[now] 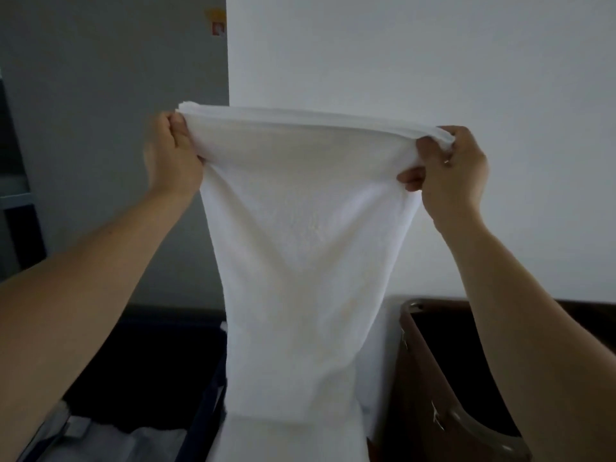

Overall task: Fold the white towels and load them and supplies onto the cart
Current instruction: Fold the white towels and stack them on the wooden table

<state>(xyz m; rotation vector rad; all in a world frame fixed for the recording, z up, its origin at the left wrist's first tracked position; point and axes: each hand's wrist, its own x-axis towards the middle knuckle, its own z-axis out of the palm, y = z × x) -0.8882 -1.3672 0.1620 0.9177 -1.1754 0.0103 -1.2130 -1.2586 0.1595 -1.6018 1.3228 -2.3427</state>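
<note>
A white towel [306, 248] hangs stretched in front of me, held up high by its top edge. My left hand [171, 155] grips the top left corner with curled fingers. At the top right corner my right hand [450, 171] pinches the bunched edge; a ring shows on one finger. The towel's lower end drops down onto more white cloth [293, 438] at the bottom centre. The cart itself is mostly hidden behind the towel.
A dark navy bag [160, 378] opens at the lower left with pale cloth [110, 441] inside. At the lower right stands a brown bin [430, 371] with a grey rim. A white wall [433, 61] and a grey panel [100, 95] lie behind.
</note>
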